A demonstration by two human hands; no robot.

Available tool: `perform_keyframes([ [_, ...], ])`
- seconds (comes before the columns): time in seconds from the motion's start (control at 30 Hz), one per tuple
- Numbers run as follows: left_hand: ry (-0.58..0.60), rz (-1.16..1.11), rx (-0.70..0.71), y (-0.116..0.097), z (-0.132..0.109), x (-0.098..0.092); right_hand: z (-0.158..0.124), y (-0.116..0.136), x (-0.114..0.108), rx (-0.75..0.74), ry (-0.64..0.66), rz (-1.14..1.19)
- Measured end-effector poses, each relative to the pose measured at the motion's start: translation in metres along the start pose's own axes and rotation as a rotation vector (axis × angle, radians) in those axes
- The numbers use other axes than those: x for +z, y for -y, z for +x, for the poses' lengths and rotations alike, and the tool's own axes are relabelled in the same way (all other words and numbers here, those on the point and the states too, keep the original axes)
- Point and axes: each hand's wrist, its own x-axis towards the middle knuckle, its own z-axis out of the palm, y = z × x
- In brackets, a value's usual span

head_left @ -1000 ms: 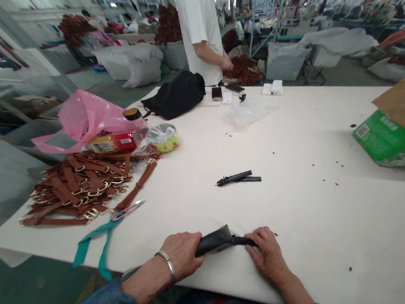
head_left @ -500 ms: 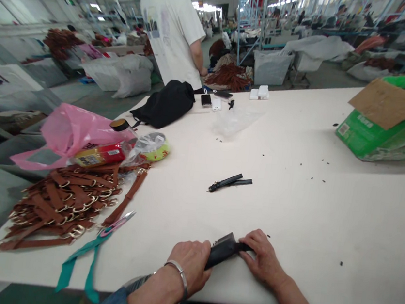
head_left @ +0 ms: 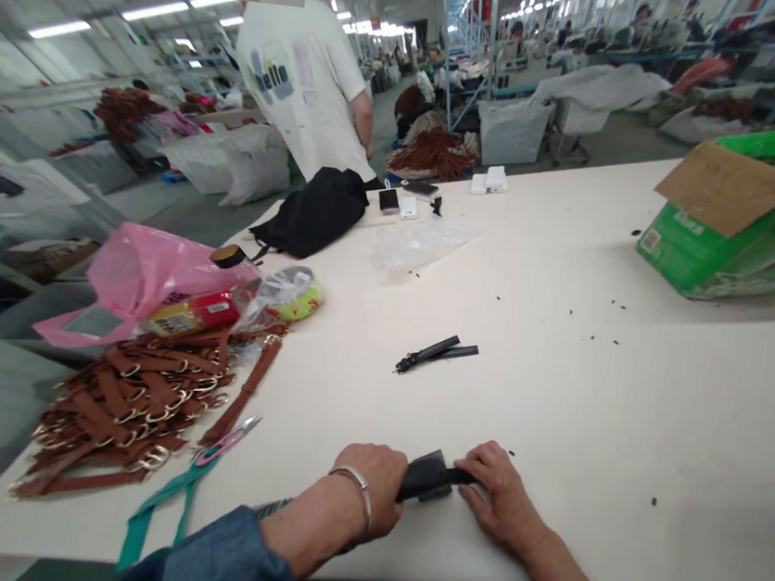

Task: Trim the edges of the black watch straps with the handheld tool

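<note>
My left hand (head_left: pixel 370 489), with a silver bangle at the wrist, is wrapped round a black blocky object (head_left: pixel 423 477). Its kind does not show; part of it is hidden in my fist. A grey ribbed piece (head_left: pixel 275 507) shows beneath that wrist. To the right, my right hand (head_left: pixel 492 489) pinches a thin black strap (head_left: pixel 459 476) that meets the end of the black object. Further out on the table lie black straps with small metal fittings (head_left: pixel 431 354), touched by neither hand.
A heap of brown straps with gold buckles (head_left: pixel 129 401) lies left on the white table (head_left: pixel 557 403). Beside it are scissors (head_left: pixel 230 441) with teal cloth, a pink bag (head_left: pixel 145 263) and a black bag (head_left: pixel 316 212). A green box (head_left: pixel 721 245) stands right. A person (head_left: pixel 306 76) stands beyond.
My left hand and the black object have tilted to a flatter angle, and more of my left sleeve shows. My right hand has barely moved. The person behind the table has shifted slightly.
</note>
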Motion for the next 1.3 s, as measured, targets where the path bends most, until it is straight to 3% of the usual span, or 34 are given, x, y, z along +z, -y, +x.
perform_keyframes([
  [0.13,0.019,0.017,0.001,0.009,0.003,-0.004,0.0,0.0,0.0,-0.006,-0.001,-0.001],
  [0.3,0.007,-0.003,0.02,-0.001,0.018,-0.004,0.001,0.0,-0.001,0.015,0.008,-0.004],
  [0.57,0.035,-0.019,0.005,0.019,0.006,0.006,0.001,-0.001,-0.002,0.002,0.024,0.016],
  [0.77,0.025,-0.035,0.015,0.007,0.024,0.002,-0.001,-0.005,0.0,0.002,0.021,0.012],
  [1.03,0.026,-0.015,-0.001,0.02,0.001,0.003,0.0,-0.006,-0.002,-0.002,0.045,0.03],
  [1.3,0.022,-0.038,0.022,0.005,0.023,-0.001,0.001,-0.009,-0.003,-0.032,0.039,0.041],
])
